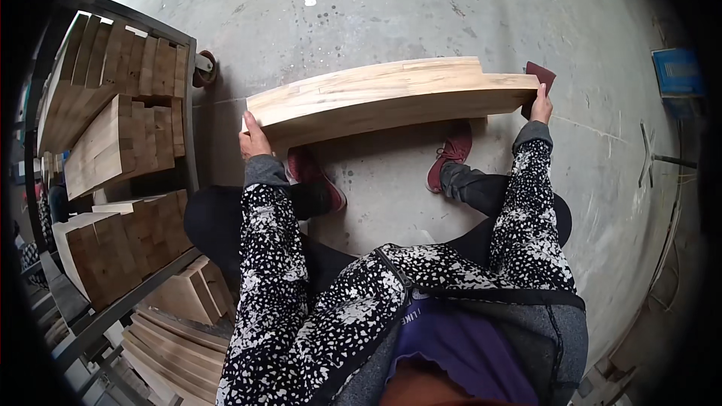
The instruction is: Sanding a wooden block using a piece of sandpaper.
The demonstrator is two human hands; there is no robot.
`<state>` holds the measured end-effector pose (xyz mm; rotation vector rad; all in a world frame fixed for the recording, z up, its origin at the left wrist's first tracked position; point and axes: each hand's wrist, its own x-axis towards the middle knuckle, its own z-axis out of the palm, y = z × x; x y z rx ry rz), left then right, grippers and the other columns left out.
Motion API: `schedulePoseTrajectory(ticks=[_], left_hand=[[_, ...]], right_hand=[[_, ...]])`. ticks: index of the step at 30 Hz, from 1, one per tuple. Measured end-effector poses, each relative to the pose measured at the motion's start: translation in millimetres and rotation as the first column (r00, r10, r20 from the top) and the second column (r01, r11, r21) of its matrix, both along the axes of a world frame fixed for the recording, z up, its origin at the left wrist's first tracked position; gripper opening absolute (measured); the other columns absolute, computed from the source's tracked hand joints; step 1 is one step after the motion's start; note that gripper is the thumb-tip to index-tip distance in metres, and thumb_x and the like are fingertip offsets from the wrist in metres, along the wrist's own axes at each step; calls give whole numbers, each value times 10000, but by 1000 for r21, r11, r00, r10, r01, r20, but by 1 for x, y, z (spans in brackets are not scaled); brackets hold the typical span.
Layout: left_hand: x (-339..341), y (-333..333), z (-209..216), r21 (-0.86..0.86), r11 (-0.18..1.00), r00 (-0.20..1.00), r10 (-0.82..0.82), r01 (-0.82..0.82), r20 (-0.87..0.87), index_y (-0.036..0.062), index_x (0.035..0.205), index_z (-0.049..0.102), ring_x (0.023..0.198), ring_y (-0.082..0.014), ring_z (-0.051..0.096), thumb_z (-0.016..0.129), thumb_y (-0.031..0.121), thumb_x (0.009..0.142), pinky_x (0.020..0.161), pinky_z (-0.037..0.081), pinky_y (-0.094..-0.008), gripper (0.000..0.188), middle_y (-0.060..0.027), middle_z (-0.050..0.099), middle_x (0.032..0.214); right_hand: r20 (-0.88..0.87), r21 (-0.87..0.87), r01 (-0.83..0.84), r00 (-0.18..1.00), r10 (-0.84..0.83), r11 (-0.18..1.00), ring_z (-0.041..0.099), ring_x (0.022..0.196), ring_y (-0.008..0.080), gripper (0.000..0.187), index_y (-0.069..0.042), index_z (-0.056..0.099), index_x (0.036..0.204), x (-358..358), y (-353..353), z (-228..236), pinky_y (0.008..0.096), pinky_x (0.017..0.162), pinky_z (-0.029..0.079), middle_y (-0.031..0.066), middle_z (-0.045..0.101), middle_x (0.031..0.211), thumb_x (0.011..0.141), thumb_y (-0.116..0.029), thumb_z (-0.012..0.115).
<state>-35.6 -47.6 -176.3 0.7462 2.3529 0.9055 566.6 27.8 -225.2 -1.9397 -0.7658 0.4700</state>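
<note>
A long, thick wooden board [391, 94], glued up from pale strips, spans the space in front of me above my shoes. A step is cut into its far edge near the right end. My left hand [254, 137] grips the left end, thumb on top and the other fingers mostly hidden. Closed round the right end is my right hand [541, 105]. A dark red sheet [543, 75], which looks like sandpaper, sticks out beside that hand; whether the fingers pinch it too is hard to see.
On my left stands a metal rack [192, 105] on castors, with stacked wooden blocks [124, 244] and boards [169, 353]. A blue box [677, 73] sits at the far right, near a thin metal stand [665, 159]. Stained grey concrete floor [376, 15] spreads beyond the board.
</note>
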Motion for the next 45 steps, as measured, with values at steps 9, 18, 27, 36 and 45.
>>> schedulePoseTrajectory(ticks=[9,18,27,36,45], left_hand=[[-3,19,-29,-118,992,989,-70,54,-128,-70,1029,534,1034,-372,465,271,708,723,889,340,-396,877,-270,525,1036],[5,37,-50,-293,933,977,-213,207,12,-42,1105,492,1087,-359,423,269,690,737,927,304,-380,849,-252,466,1143],[27,65,-8,75,964,965,-247,254,-90,-8,1167,457,1128,-336,401,316,559,817,944,296,-344,681,-232,455,1170],[15,90,169,473,736,866,-477,485,-147,48,1116,535,1155,-224,393,375,524,837,970,263,-308,575,-171,488,1169],[7,84,192,545,647,836,-500,533,-224,60,1102,548,1194,-241,334,301,552,842,1024,176,-379,609,-103,480,1192]], right_hand=[[382,-382,138,924,21,914,494,992,359,538,-32,582,1005,-30,20,2,389,842,379,218,545,1027,827,-478,339],[582,-337,-297,680,445,894,410,1114,295,428,-114,451,1191,-116,15,-46,393,943,293,142,466,1173,776,-207,502],[524,-277,-863,233,819,423,242,1240,326,634,-156,372,1256,-408,-65,-36,479,1013,159,157,330,1303,643,-31,476],[621,-520,-600,222,752,607,222,1260,284,653,-239,369,1260,-244,-7,-39,510,992,174,108,292,1343,660,-20,504],[583,-658,-80,575,574,749,227,1224,348,567,-263,304,1291,-153,15,-47,556,953,180,118,280,1325,768,-172,504]])
